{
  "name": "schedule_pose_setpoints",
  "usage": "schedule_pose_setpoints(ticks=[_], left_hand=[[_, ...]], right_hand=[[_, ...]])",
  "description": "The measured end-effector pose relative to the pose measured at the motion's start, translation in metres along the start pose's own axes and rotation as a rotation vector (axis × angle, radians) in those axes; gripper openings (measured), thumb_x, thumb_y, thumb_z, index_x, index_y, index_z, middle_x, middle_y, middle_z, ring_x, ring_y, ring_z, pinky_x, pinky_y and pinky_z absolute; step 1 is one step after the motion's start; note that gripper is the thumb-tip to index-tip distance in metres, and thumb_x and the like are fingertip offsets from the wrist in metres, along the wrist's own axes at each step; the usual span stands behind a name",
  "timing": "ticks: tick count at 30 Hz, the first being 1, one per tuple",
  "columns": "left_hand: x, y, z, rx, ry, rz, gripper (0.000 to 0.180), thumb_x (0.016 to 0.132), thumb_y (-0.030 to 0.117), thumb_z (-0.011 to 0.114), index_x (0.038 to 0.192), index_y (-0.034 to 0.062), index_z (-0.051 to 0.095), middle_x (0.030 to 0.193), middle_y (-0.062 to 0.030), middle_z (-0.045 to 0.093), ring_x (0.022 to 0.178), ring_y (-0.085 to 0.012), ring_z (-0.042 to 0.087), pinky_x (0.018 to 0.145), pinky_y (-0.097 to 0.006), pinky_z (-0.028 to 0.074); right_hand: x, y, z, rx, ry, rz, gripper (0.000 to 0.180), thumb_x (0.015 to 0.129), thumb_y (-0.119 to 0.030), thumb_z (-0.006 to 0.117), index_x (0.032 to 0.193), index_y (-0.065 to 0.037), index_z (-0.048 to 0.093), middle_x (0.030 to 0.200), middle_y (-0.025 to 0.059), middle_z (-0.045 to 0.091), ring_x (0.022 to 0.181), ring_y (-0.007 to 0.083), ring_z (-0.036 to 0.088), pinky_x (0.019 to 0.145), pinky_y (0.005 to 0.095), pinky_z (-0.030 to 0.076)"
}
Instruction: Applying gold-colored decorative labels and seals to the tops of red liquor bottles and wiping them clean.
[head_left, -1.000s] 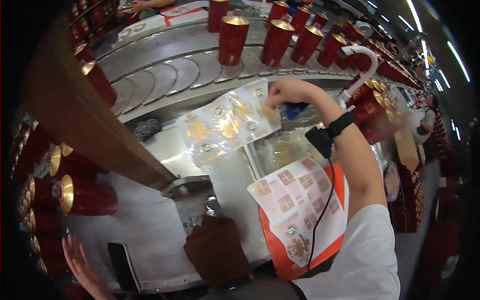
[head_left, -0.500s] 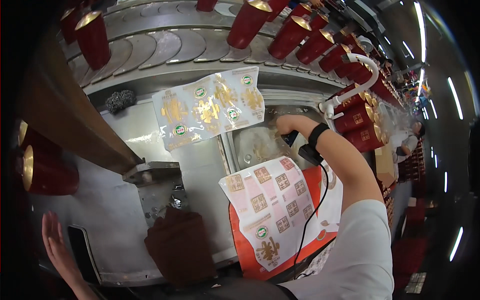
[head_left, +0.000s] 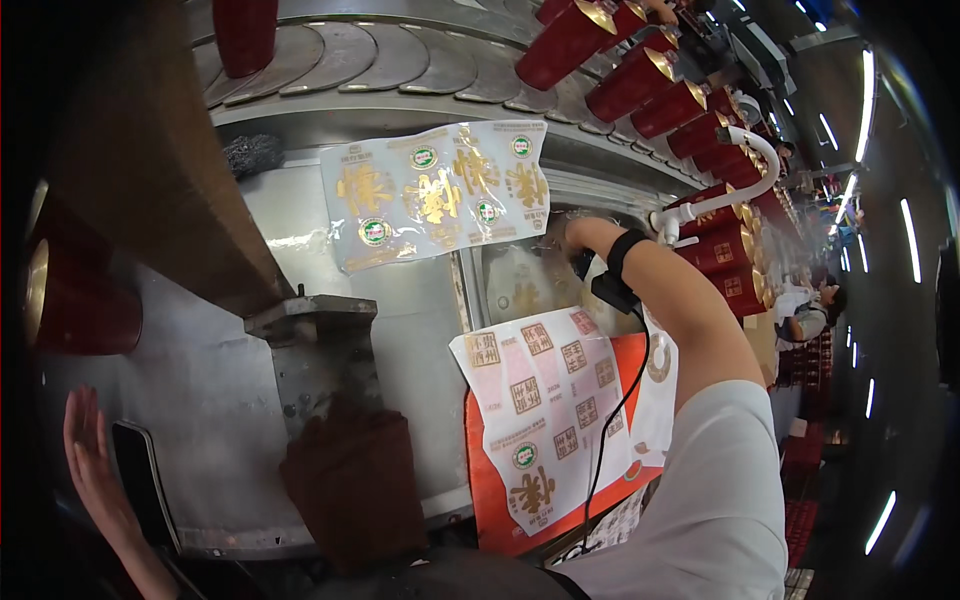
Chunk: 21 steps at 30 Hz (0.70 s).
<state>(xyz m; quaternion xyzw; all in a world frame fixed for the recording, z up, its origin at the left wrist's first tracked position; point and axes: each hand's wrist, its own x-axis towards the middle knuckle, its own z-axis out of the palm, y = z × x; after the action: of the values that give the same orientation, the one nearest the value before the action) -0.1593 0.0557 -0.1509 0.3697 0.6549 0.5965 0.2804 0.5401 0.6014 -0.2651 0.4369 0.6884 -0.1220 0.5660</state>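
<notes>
My right hand [head_left: 582,236] reaches down into a water-filled sink basin [head_left: 468,300] below the white faucet [head_left: 715,200]. Its fingers are mostly hidden, so their grip does not show. A translucent sheet with gold marks [head_left: 525,288] lies in the water beside it. On my right wrist is a black band [head_left: 622,250] with a small device and cable. My left hand [head_left: 88,445], fingers stretched, hovers at the left next to a phone [head_left: 145,485] and holds nothing. A glossy decal sheet [head_left: 400,215] lies left of the basin; another decal sheet [head_left: 545,400] lies in front of it.
Red bottles with gold tops [head_left: 630,85] stand along a slatted conveyor [head_left: 400,60] at the back. A brown post [head_left: 215,220] and bracket [head_left: 310,320] rise at the left. A brown cloth [head_left: 355,480], a dark scouring pad [head_left: 253,155] and a red bottle [head_left: 95,310] are nearby.
The view has shifted slightly. Bottles on the conveyor have moved right relative to the sheets. My right hand stays in the basin; my left hand stays beside the phone.
</notes>
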Motion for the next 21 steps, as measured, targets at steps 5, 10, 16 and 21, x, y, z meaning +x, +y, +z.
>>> schedule_pose_setpoints(ticks=[5,10,16,21], left_hand=[[-0.021,0.024,-0.024,0.087,0.052,0.011,0.06,0.106,0.038,0.037,0.147,-0.0052,0.034,0.15,-0.0215,0.039,0.142,-0.0319,0.037,0.119,-0.043,0.028],[-0.01,0.015,-0.018,0.069,0.042,0.025,0.057,0.107,0.036,0.035,0.146,-0.006,0.035,0.148,-0.0235,0.041,0.141,-0.0315,0.038,0.119,-0.042,0.028],[-0.018,0.027,-0.021,0.096,0.064,-0.012,0.056,0.107,0.035,0.033,0.146,-0.0057,0.036,0.147,-0.0228,0.042,0.141,-0.0298,0.039,0.119,-0.041,0.029],[-0.011,0.014,-0.026,0.078,0.078,-0.026,0.056,0.108,0.034,0.031,0.146,-0.0056,0.035,0.148,-0.0224,0.042,0.141,-0.0292,0.039,0.119,-0.04,0.029]], right_hand=[[-0.047,-0.105,-0.049,-0.025,-0.027,-0.09,0.045,0.078,-0.031,0.071,0.119,-0.014,0.068,0.109,0.0098,0.071,0.092,0.0281,0.068,0.078,0.0409,0.053],[-0.013,-0.057,-0.014,0.014,-0.017,-0.062,0.048,0.078,-0.019,0.072,0.125,-0.013,0.065,0.113,0.0107,0.071,0.094,0.0292,0.068,0.079,0.0403,0.054],[-0.014,-0.1,-0.024,-0.04,-0.011,-0.28,0.041,0.077,-0.025,0.074,0.113,-0.006,0.07,0.101,0.0117,0.073,0.083,0.0274,0.069,0.074,0.0411,0.054],[-0.066,-0.105,-0.03,0.064,-0.038,-0.076,0.048,0.074,-0.025,0.077,0.118,-0.009,0.067,0.101,0.0126,0.073,0.084,0.0283,0.068,0.075,0.0427,0.054]])
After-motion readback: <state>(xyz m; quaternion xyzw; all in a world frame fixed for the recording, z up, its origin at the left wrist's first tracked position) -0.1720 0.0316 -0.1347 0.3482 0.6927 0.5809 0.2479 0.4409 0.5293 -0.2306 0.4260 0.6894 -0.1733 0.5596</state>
